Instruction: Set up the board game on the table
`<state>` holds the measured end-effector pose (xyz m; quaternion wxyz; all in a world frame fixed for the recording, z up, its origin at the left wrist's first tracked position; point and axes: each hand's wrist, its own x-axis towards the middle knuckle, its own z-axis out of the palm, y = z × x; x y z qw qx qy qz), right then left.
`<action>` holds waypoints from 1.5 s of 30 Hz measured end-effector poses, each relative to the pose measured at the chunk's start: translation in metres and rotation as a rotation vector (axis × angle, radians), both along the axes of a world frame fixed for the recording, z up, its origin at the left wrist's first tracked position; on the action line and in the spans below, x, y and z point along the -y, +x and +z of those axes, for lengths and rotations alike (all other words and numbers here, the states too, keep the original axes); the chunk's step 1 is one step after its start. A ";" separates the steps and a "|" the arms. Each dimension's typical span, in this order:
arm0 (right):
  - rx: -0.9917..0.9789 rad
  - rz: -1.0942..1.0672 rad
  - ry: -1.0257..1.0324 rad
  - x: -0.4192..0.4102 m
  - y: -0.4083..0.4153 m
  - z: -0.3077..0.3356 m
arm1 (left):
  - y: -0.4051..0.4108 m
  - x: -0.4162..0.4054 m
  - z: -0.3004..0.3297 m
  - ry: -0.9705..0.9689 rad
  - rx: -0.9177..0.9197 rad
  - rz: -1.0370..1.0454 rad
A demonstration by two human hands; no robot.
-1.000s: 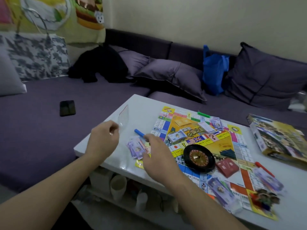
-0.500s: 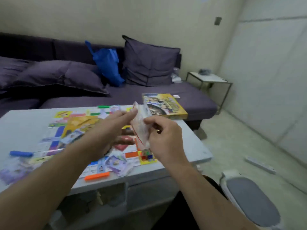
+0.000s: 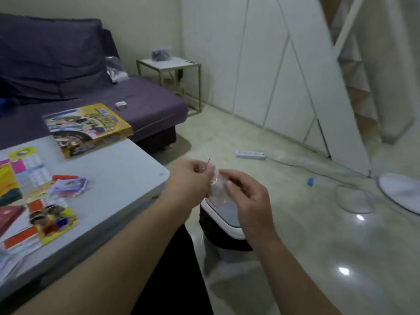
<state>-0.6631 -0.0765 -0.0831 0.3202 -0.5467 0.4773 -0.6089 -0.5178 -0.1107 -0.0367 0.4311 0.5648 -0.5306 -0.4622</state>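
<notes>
Hands, left hand (image 3: 191, 178) and right hand (image 3: 246, 196), are pinching an empty clear bag (image 3: 216, 185) in their fingers above the bin (image 3: 227, 220); dropping it in seems next.

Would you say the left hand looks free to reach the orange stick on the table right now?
Probably not yet: the left hand pinches the clear plastic bag together with the right hand. The orange stick itself lies uncovered on the table.

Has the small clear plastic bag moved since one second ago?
Yes. The plastic bag moved from over the table's left side to beyond its right edge, above the bin.
</notes>
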 end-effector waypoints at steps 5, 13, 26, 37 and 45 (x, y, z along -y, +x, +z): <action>-0.502 -0.258 0.437 0.002 -0.083 -0.114 | -0.058 0.000 -0.072 0.156 0.168 0.072; -0.929 -0.092 0.627 0.002 -0.100 -0.187 | -0.079 0.006 -0.118 0.428 0.087 0.046; -0.123 0.171 0.339 -0.003 -0.076 -0.098 | -0.073 0.000 -0.115 0.354 0.047 0.016; -0.782 -0.037 0.522 0.098 -0.063 -0.141 | -0.056 0.035 -0.113 0.352 -0.039 0.301; -0.562 -0.297 0.525 0.095 -0.079 -0.145 | -0.050 0.054 -0.107 0.050 0.207 0.116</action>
